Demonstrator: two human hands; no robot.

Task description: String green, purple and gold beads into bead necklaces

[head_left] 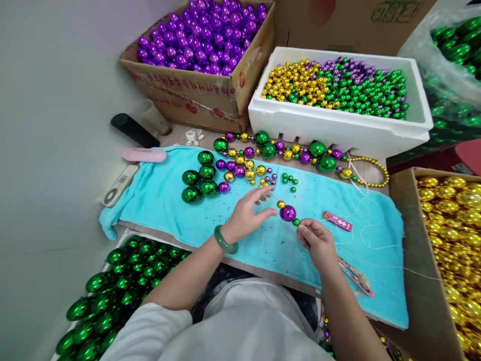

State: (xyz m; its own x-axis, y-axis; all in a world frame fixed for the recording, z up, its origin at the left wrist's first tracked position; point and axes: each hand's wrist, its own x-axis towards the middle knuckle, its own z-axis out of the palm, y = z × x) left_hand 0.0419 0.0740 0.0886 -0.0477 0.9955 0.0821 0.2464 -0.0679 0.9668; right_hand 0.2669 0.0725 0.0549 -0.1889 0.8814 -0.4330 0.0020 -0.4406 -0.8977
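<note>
Cardboard box [180,87] is holding purple balls [203,37]; white foam box [338,123] is holding gold, purple and green beads [370,93]; second cardboard box [419,245], at right, is holding gold balls [447,193]. Strand [288,213] – one gold bead [281,204], one purple ball [290,215], one green bead [296,222] – is hanging between the hands, above blue towel [263,255]. Left hand [246,213] is spreading thumb and fingers apart, just beside the gold bead; right hand [317,240] is pinching at the green bead. Five large green balls [207,171] are lying left of the strand.
</note>
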